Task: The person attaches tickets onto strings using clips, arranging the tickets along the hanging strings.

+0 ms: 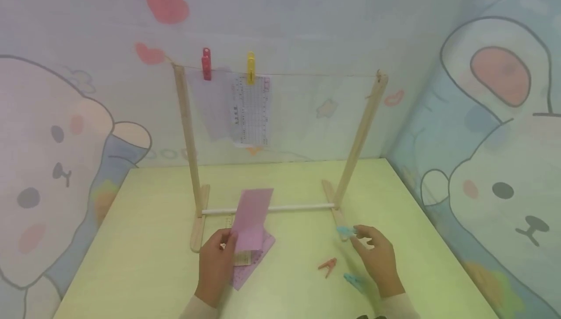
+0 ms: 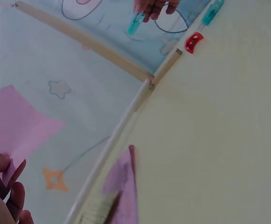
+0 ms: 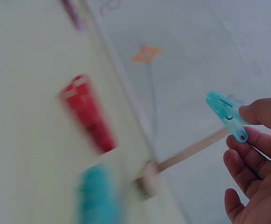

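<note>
My left hand (image 1: 216,265) pinches a pink sheet of paper (image 1: 253,216) by its lower left edge, holding it raised above the table. Beneath it lie another pink paper (image 1: 245,276) and a pale yellow slip (image 1: 242,259). In the right hand (image 1: 378,259), a light blue clothespin (image 3: 226,112) is pinched between thumb and fingers, off the table near the rack's right foot. Below that hand, a red clothespin (image 1: 327,266) and a second blue clothespin (image 1: 353,281) lie on the table.
A wooden rack stands at the back, with a left post (image 1: 187,139), right post (image 1: 360,139) and white crossbar (image 1: 302,207). From its string (image 1: 302,74) hang two papers, under a red clothespin (image 1: 207,64) and a yellow clothespin (image 1: 251,68). Printed cloth walls surround the table.
</note>
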Tool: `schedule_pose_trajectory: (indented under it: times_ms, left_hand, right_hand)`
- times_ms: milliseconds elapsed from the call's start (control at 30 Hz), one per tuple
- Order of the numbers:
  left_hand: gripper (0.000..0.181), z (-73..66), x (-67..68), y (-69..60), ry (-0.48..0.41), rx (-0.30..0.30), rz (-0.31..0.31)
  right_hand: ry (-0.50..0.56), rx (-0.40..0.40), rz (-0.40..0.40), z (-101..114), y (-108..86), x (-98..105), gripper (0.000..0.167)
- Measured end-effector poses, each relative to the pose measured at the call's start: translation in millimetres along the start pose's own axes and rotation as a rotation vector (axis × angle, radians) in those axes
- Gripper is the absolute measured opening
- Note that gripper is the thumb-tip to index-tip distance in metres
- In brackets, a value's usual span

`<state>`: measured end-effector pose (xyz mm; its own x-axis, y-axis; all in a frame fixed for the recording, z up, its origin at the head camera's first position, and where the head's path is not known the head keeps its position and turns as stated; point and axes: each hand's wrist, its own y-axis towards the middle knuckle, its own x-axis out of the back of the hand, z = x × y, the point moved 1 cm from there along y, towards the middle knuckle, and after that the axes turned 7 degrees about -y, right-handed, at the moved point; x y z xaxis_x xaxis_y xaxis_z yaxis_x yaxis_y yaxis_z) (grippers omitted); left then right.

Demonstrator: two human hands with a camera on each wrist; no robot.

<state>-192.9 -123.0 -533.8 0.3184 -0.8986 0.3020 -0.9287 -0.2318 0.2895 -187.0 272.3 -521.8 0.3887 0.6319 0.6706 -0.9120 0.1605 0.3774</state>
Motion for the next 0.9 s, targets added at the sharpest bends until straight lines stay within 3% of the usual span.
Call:
schedule_pose_trajectory:
  times_ms: [100, 300, 433, 533, 633, 767, 900]
  left_hand:
    - [0.017, -18.4, -2.2, 11.6, -0.073, -0.022, -0.002]
    - [0.019, -76.0, -6.8, 46.4, -0.224, -0.088, 0.012]
    - [0.02, -121.2, -8.4, 71.1, -0.346, -0.126, 0.023]
    - [0.021, -151.2, -10.5, 88.4, -0.406, -0.15, 0.034]
    - [0.022, -174.4, -12.9, 102.6, -0.46, -0.136, 0.072]
    - [0.025, -193.1, -17.1, 115.7, -0.516, -0.034, 0.114]
    - [0.025, -202.7, -21.1, 122.5, -0.53, 0.059, 0.121]
  right_hand:
    - [0.082, 0.108, -0.048, 20.7, 21.5, 21.8, 0.025]
    - [0.47, 0.297, -0.023, 90.3, 81.9, 77.8, 0.029]
    - [0.52, 0.407, -0.017, 155.3, 118.1, 114.4, 0.032]
    - [0.433, 0.51, -0.012, 199.9, 142.8, 135.2, 0.03]
    - [0.246, 0.606, -0.04, 239.0, 168.0, 148.9, 0.028]
    - [0.002, 0.665, -0.089, 281.9, 198.1, 157.0, 0.024]
    - [-0.091, 0.681, -0.066, 314.2, 218.7, 155.9, 0.018]
